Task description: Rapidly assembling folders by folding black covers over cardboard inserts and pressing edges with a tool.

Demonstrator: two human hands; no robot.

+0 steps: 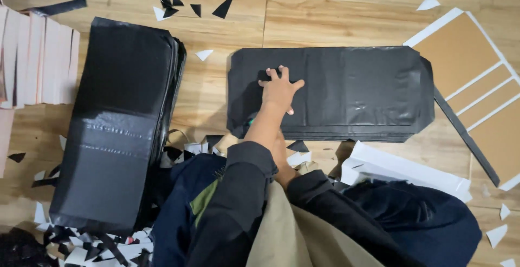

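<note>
The left hand (280, 90) lay flat, fingers spread wide, pressed palm-down on the top sheet of a stack of black sheets (357, 91) resting on the wooden floor (346, 23); its grip was open and closed on nothing. The stack ran long from left to right across the view, its edges lined up in thin layers along the near side, and the hand sat toward the left end, so most of the stack stretched away to the hand's right. The right hand (281, 161) was mostly hidden beneath the left forearm, close to the body and just short of the stack's near edge; whether its grip was open or closed could not be told, though something small and green showed beside the wrist. The left hand was plainly the nearer one, being on the stack itself. Well apart to the left lay a second, taller black pile (116, 121), its long axis running away from the person. Beside that stood a row of pale pink cards (40, 58). To the right lay a brown board with white strips (476, 83) and, nearer, a white folded sheet (403, 170). Black and white paper scraps (206, 1) littered the floor.
</note>
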